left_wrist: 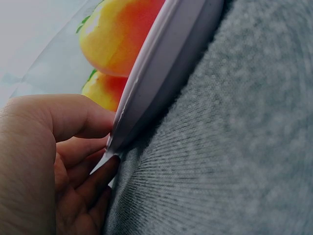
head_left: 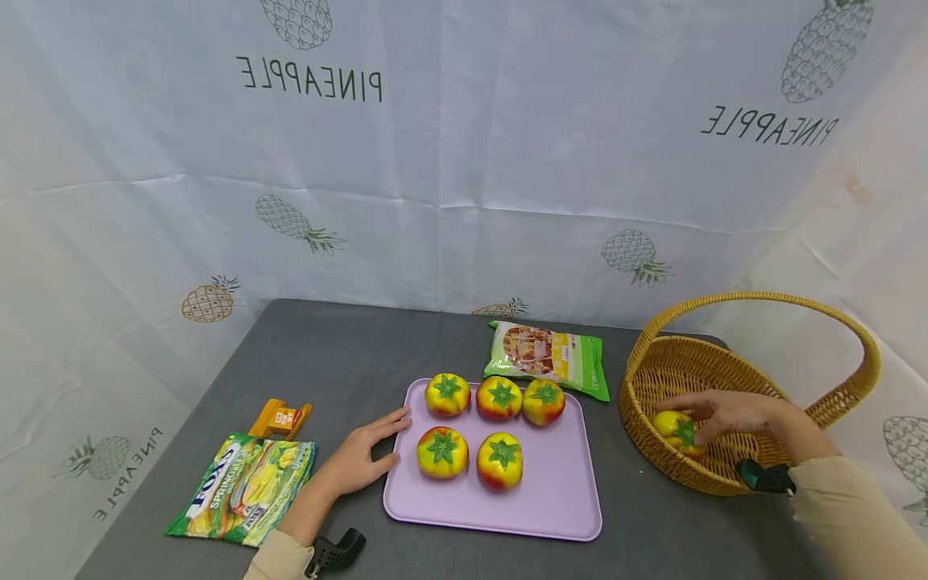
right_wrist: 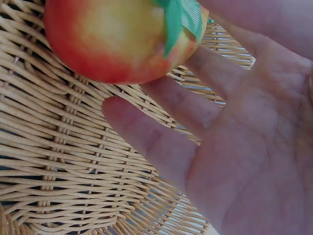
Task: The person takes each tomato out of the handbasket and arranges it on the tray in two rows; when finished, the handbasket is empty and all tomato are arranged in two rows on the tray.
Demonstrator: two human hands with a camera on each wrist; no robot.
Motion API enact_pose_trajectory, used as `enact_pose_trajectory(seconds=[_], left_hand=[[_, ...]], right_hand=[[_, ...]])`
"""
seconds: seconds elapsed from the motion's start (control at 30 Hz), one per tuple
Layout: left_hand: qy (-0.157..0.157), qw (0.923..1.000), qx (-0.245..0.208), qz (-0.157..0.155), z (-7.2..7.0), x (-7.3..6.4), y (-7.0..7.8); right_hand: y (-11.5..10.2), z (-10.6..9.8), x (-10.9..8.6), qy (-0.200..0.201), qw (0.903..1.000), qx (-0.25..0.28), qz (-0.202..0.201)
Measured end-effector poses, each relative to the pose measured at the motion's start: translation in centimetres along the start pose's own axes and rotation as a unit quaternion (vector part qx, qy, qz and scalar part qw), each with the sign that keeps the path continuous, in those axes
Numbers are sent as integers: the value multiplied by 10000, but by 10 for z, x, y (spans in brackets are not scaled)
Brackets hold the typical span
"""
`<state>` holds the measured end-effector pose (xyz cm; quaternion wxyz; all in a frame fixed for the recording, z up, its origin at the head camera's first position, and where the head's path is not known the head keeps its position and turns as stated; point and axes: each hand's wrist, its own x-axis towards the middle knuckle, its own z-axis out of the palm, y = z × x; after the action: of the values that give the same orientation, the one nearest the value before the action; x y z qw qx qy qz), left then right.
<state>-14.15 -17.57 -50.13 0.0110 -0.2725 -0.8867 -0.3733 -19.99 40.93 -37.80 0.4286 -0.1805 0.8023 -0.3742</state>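
Note:
In the head view, my right hand reaches into the wicker basket and holds a yellow-red persimmon with a green leafy top. The right wrist view shows fingers behind and under this persimmon, the thumb near its leaves. At the tray's left side, my left hand touches the rim of the lilac tray with thumb and extended fingertips. Several similar persimmons lie leaf-up on that tray, one nearest the left hand.
Left of the left hand lie a green-yellow Fox's candy bag and small orange packets. Behind the tray is a green-white food packet. The basket's tall handle arches over the right hand. A pineapple-print cloth hangs behind the grey table.

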Motion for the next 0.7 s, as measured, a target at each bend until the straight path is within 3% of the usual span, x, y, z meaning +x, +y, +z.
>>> enact_pose_trajectory(seconds=[0.33, 0.47, 0.7], left_hand=[[-13, 10000, -23, -18, -1, 0, 0], [-23, 10000, -37, -44, -1, 0, -1], [-29, 10000, -20, -48, 0, 0, -1]], right_hand=[[2, 2, 0, -201, 9989, 340, 241], [1, 2, 1, -312, 9989, 263, 242], [-1, 3, 1, -155, 9992, -67, 374]])
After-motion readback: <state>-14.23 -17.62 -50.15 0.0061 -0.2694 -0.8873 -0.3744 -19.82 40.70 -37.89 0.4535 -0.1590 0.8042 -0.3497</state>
